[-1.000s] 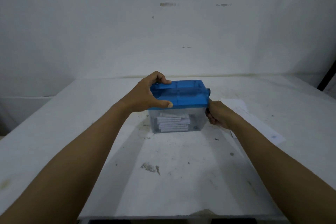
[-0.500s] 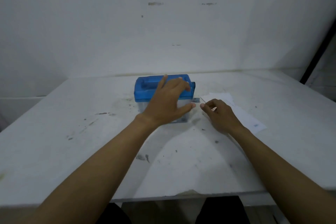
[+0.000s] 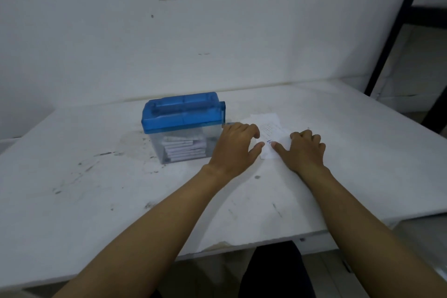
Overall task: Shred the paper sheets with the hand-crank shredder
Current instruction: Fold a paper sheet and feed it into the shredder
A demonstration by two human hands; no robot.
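One paper sheet [image 3: 268, 126] under right hand [image 3: 303, 152], maybe touching left hand [image 3: 234, 147]; both relaxed, empty.

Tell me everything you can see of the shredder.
The shredder stands upright on the white table: a translucent blue lid over a clear plastic bin holding white paper pieces. A small blue part juts from its right end. The left hand lies beside that end; contact cannot be told.

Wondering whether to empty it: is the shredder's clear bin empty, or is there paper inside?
Not empty. White paper pieces lie stacked inside the clear bin, below the blue lid.
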